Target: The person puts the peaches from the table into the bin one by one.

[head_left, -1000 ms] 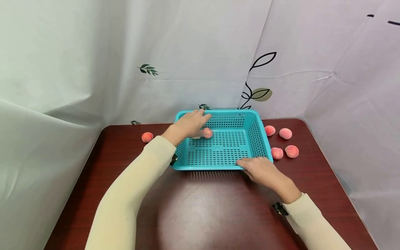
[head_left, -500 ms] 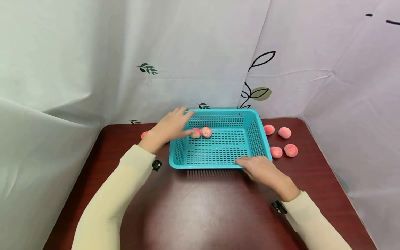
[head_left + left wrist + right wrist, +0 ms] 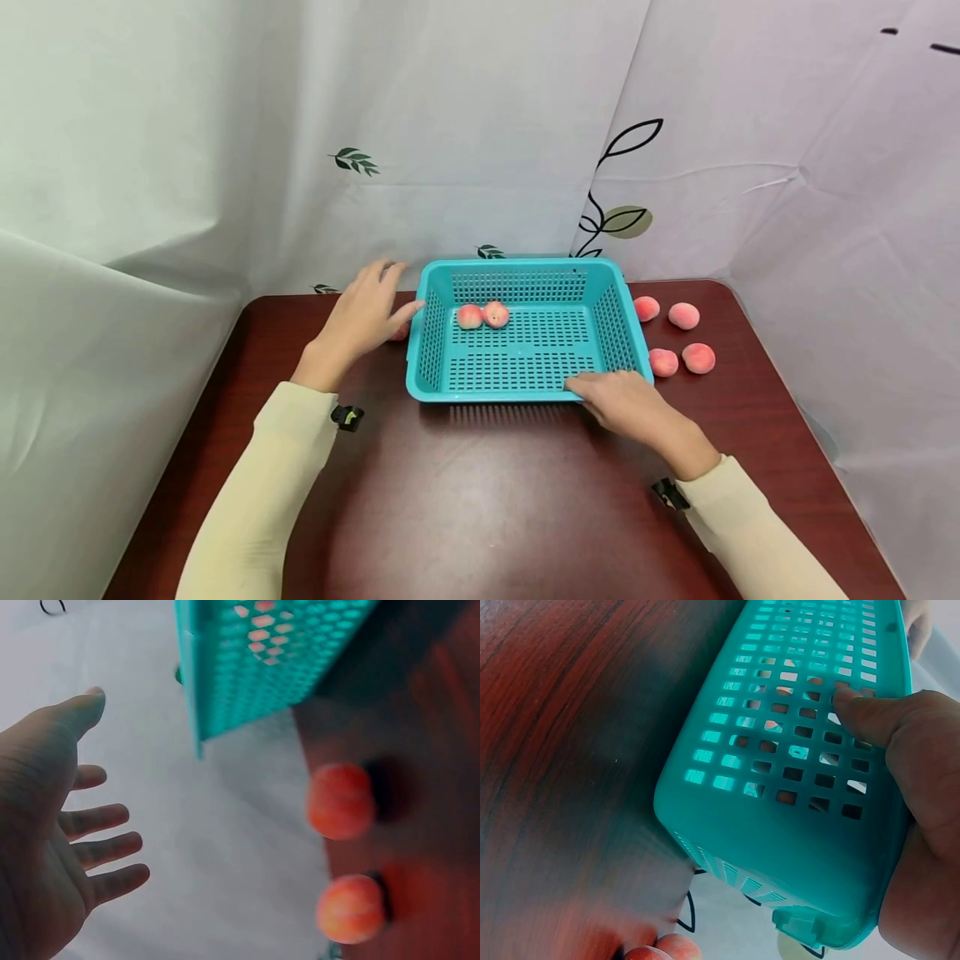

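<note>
A turquoise plastic basket (image 3: pixel 521 398) stands at the table's back, with two pink peaches, a left peach (image 3: pixel 470 317) and a right peach (image 3: pixel 496 314), side by side on its floor. My right hand (image 3: pixel 618 404) grips its near rim; in the right wrist view the thumb (image 3: pixel 866 716) lies along the outer wall and fingers show through the holes. Left of the basket, my left hand (image 3: pixel 360 310) hovers with fingers spread and nothing in it. Partly hidden below it is another peach (image 3: pixel 400 332). Two peaches rest on the table in the left wrist view, an upper peach (image 3: pixel 341 801) and a lower peach (image 3: pixel 351 909).
Several peaches lie right of the basket, among them a front peach (image 3: pixel 699 358) and a back peach (image 3: pixel 684 316). The dark red wooden table (image 3: pixel 480 500) backs onto a white curtain (image 3: pixel 465 125) with leaf prints, which also hangs along both sides.
My left hand has moved left from over the basket to beside it, uncovering the left peach inside. My right hand has kept its hold on the rim.
</note>
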`<state>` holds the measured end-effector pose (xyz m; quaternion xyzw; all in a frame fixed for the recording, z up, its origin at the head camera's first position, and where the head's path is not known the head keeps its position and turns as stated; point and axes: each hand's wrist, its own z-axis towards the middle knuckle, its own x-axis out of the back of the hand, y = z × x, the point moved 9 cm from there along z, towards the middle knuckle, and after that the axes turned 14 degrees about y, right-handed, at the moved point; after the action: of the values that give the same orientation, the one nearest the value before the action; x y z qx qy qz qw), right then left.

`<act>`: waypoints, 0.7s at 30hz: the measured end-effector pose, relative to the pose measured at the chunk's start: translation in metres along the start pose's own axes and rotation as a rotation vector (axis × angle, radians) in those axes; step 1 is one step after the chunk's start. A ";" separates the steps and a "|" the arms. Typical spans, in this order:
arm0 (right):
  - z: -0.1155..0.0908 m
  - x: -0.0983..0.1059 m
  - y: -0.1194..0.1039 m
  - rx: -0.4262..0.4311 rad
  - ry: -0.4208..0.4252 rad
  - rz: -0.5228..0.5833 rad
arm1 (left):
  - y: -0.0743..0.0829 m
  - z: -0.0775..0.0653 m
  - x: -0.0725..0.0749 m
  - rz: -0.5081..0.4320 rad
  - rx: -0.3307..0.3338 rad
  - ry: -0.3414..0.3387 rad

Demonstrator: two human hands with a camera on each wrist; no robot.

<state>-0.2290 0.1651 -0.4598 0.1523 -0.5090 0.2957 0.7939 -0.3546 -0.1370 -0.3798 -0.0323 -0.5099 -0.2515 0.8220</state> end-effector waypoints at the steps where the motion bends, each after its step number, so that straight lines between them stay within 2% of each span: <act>1: 0.000 0.000 0.000 0.001 -0.001 -0.002 | -0.006 -0.002 -0.001 -0.014 0.023 0.000; 6: 0.000 -0.001 0.000 0.002 -0.002 -0.009 | -0.031 -0.014 -0.016 -0.068 0.111 -0.029; 10: 0.000 0.001 -0.001 0.010 0.009 -0.010 | -0.044 -0.019 -0.030 -0.089 0.144 -0.050; 17: 0.000 0.001 -0.001 0.013 0.014 -0.016 | -0.057 -0.026 -0.056 -0.126 0.141 -0.097; 21: 0.000 0.002 -0.001 0.016 0.021 -0.018 | -0.061 -0.029 -0.071 -0.106 0.137 -0.147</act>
<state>-0.2274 0.1652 -0.4579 0.1601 -0.4970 0.2939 0.8007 -0.3833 -0.1717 -0.4667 0.0323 -0.5859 -0.2560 0.7682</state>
